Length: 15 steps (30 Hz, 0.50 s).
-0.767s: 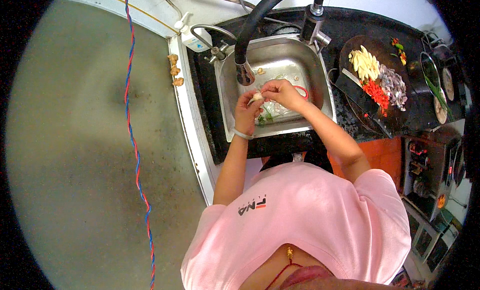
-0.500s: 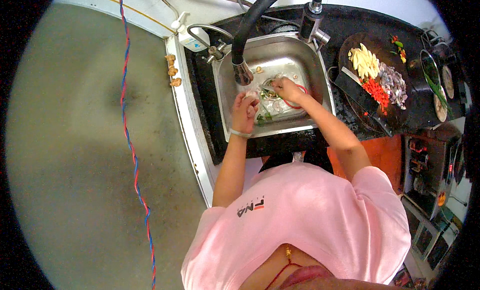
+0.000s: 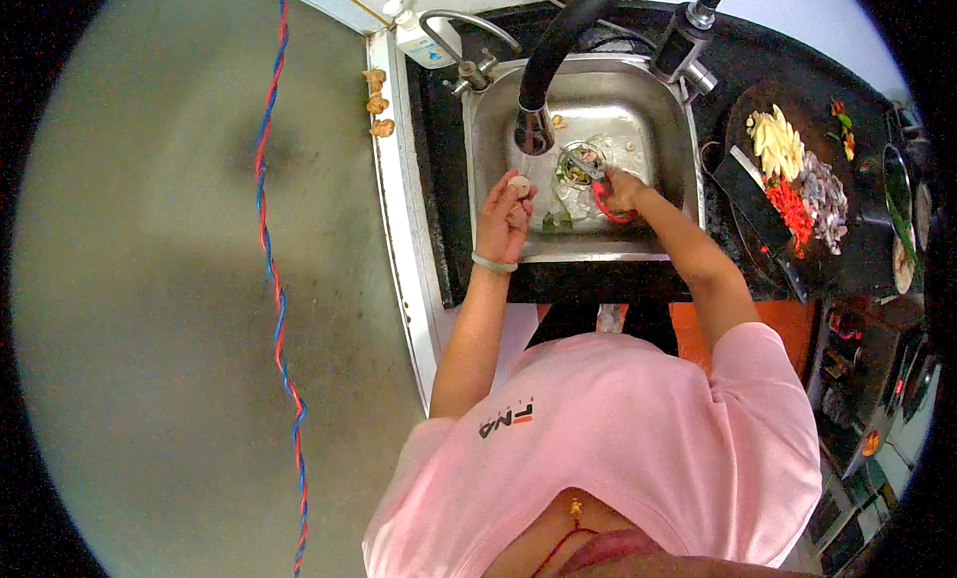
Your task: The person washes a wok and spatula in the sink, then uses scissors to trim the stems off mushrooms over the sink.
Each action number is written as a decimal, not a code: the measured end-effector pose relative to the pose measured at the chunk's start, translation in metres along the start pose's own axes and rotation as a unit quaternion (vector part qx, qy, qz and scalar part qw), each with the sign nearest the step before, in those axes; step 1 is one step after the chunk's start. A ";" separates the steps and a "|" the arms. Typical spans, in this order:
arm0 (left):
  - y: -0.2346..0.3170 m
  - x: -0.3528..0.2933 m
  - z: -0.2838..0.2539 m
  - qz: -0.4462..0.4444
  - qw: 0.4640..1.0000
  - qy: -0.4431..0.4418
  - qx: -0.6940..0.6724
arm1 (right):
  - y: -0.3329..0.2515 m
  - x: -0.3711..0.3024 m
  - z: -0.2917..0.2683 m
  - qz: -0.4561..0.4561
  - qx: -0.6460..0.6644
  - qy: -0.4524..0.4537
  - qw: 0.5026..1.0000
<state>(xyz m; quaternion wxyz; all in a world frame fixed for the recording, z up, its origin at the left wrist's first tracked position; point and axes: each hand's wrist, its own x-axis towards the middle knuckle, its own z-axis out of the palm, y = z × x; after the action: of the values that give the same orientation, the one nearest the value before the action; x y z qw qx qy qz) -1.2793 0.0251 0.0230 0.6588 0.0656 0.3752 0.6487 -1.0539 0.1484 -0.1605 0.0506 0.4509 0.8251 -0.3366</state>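
The sink (image 3: 670,130) sits in the counter (image 3: 588,275). Over it, the left hand (image 3: 503,217) holds food pieces (image 3: 518,186); to its right, the right hand (image 3: 626,189) holds scissors (image 3: 601,191), blades over the drain strainer (image 3: 578,169). The hose faucet (image 3: 684,46) stands at the rear right corner, the small tap (image 3: 477,72) at the rear left. The soap bottle (image 3: 424,38) stands behind the tap. Ginger pieces (image 3: 377,105) lie on the left ledge (image 3: 399,229). Right of the sink, the cutting board (image 3: 822,130) carries strips (image 3: 776,143) behind chopped peppers (image 3: 793,217), with the knife (image 3: 768,224) left of the peppers.
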 end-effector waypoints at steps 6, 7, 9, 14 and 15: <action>-0.005 0.008 -0.018 0.028 0.997 -0.021 -0.063 | -0.060 -0.047 -0.055 -0.001 0.207 0.014 0.978; -0.005 0.005 -0.008 0.035 0.997 0.002 -0.068 | -0.076 -0.066 -0.071 -0.035 0.240 0.027 0.970; -0.007 0.003 0.005 0.042 0.996 0.031 -0.068 | -0.101 -0.103 -0.089 -0.071 0.265 0.049 0.960; -0.015 0.011 0.011 0.032 0.999 -0.008 0.001 | -0.125 -0.142 -0.101 -0.071 0.247 0.093 0.962; -0.018 0.011 0.013 0.035 0.999 -0.010 -0.003 | -0.127 -0.145 -0.102 -0.082 0.223 0.105 0.966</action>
<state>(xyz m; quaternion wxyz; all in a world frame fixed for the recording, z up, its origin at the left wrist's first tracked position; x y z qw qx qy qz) -1.2584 0.0376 0.0172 0.6399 0.0833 0.3641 0.6715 -1.0446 0.0600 0.0387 -0.1661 0.4149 0.7639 -0.4656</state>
